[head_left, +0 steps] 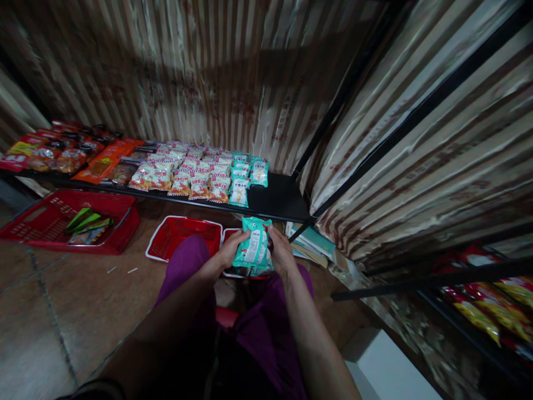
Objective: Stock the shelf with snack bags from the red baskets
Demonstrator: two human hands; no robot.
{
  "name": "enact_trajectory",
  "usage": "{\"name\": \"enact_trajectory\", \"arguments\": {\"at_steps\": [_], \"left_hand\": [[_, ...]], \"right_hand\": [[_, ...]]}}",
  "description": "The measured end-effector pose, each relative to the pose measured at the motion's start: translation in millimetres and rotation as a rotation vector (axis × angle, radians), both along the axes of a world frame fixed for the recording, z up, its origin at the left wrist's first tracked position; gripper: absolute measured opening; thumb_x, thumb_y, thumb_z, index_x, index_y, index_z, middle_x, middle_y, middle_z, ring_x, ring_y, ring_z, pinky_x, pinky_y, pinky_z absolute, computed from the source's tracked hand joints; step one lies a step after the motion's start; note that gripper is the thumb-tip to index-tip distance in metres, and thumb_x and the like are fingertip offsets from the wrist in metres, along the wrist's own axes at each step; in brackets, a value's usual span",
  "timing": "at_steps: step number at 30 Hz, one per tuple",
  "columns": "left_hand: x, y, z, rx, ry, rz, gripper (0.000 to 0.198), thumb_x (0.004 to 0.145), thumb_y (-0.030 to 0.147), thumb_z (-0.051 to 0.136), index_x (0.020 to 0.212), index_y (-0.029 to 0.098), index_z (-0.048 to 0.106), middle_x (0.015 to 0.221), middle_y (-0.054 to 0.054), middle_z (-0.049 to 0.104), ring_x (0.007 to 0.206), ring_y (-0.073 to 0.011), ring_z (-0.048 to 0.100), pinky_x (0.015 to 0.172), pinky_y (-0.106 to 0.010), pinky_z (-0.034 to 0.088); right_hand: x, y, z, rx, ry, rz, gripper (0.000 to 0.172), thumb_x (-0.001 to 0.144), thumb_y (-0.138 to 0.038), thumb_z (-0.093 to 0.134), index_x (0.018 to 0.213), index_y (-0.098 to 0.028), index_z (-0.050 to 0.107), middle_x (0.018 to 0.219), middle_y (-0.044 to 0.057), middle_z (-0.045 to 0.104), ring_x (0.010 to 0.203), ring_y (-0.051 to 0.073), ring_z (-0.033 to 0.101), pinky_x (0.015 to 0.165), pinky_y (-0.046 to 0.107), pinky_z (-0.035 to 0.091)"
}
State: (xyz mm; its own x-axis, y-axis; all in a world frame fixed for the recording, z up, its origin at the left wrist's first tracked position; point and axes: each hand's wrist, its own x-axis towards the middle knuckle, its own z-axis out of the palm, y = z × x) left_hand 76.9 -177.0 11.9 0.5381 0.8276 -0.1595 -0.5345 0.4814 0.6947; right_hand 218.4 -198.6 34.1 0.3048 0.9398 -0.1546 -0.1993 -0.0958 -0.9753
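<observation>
- Seen from my remote seat, the left hand [232,248] pinches a teal pack [252,244] by its left edge, thumb laid over the front.
- The right hand [281,251] presses in from the opposite edge, so I have the pack gripped between 2 hands; the fingers behind it are hidden from me.
- The pack is tilted, held in the air between the knees of purple trousers [187,264], in front of the black shelf [287,199] and over a small basket [227,235].
- More teal packaging shows below the hands; I cannot tell how many packs are there.
- On the shelf, a teal row [239,192] stands at the right end of the stock, just beside white snack bags [179,182].
- Farther left I see an orange packet [104,165] and red bags [29,151].
- On the tiled floor, 1 red basket [166,221] sits near the left knee; a larger basket [125,225], at far left, holds green packets [85,222].
- A white box [389,369] stands at lower right.
</observation>
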Motion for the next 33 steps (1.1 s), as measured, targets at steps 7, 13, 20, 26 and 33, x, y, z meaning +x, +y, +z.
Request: {"name": "enact_trajectory", "arguments": {"at_steps": [7, 13, 20, 26, 33], "left_hand": [[-0.7, -4.8, 5.4, 0.1, 0.137, 0.004, 0.057, 0.069, 0.046, 0.073, 0.114, 0.015, 0.06, 0.095, -0.008, 0.07, 0.08, -0.0197, 0.066, 0.074, -0.029, 0.048], [-1.5, -9.1, 16.6, 0.135, 0.212, 0.042, 0.06, 0.062, 0.049, 0.076, 0.108, 0.013, 0.062, 0.092, -0.008, 0.07, 0.073, -0.0168, 0.064, 0.069, -0.027, 0.047], [-1.4, -8.9, 15.1, 0.139, 0.306, 0.084, 0.053, 0.06, 0.05, 0.076, 0.095, 0.012, 0.064, 0.083, -0.005, 0.068, 0.065, -0.0123, 0.059, 0.063, -0.024, 0.045], [-0.9, -7.5, 12.4, 0.153, 0.344, 0.132, 0.049, 0.058, 0.054, 0.074, 0.082, 0.012, 0.065, 0.07, -0.001, 0.064, 0.057, -0.0104, 0.054, 0.055, -0.022, 0.041], [-2.2, -0.7, 15.5, 0.108, 0.368, 0.25, 0.051, 0.056, 0.056, 0.075, 0.081, 0.012, 0.067, 0.073, -0.005, 0.068, 0.062, -0.0132, 0.058, 0.058, -0.023, 0.043]], "right_hand": [[-7.9, 1.2, 4.1, -0.006, 0.216, -0.119, 0.037, 0.052, -0.043, 0.082, 0.077, -0.019, 0.068, 0.061, -0.002, 0.07, 0.059, 0.017, 0.065, 0.056, 0.027, 0.051], [-8.8, 0.7, 2.3, -0.007, 0.185, -0.13, 0.039, 0.05, -0.042, 0.082, 0.077, -0.017, 0.068, 0.058, -0.002, 0.068, 0.052, 0.014, 0.062, 0.052, 0.025, 0.049], [-8.5, 2.5, 0.3, 0.003, 0.122, -0.159, 0.041, 0.05, -0.045, 0.081, 0.075, -0.016, 0.067, 0.056, -0.003, 0.065, 0.047, 0.011, 0.055, 0.047, 0.023, 0.044], [-5.1, 6.5, -9.0, -0.026, 0.068, -0.164, 0.041, 0.051, -0.05, 0.079, 0.072, -0.016, 0.067, 0.055, -0.004, 0.062, 0.047, 0.009, 0.05, 0.047, 0.022, 0.04], [-12.4, -9.6, -0.6, -0.065, 0.043, -0.027, 0.048, 0.057, -0.051, 0.076, 0.096, -0.023, 0.067, 0.083, 0.001, 0.071, 0.073, 0.017, 0.064, 0.066, 0.028, 0.049]]}}
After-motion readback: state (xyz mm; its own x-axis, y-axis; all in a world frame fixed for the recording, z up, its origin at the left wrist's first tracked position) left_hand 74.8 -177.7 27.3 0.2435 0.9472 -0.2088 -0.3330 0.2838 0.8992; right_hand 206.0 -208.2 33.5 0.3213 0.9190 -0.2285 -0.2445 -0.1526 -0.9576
